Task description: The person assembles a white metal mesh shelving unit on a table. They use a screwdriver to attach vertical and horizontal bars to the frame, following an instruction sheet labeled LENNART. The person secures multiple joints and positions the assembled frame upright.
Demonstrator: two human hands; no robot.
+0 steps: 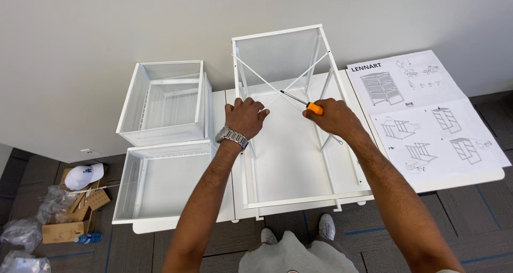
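Observation:
A white metal frame point(283, 37) with crossed diagonal braces point(256, 76) stands on a white table point(224, 99). My left hand point(245, 116), a metal watch on its wrist, grips the frame's left side rail near where a brace ends. My right hand point(334, 116) holds a screwdriver point(307, 105) with an orange handle; its dark shaft points up and left toward the crossing of the braces.
Two white mesh drawers point(163, 99) point(160, 179) sit left of the frame. An open sheet of assembly instructions point(427, 118) lies on the right. On the carpet at left are a cardboard box point(69, 219), a white cap point(84, 175) and plastic bags point(21, 233).

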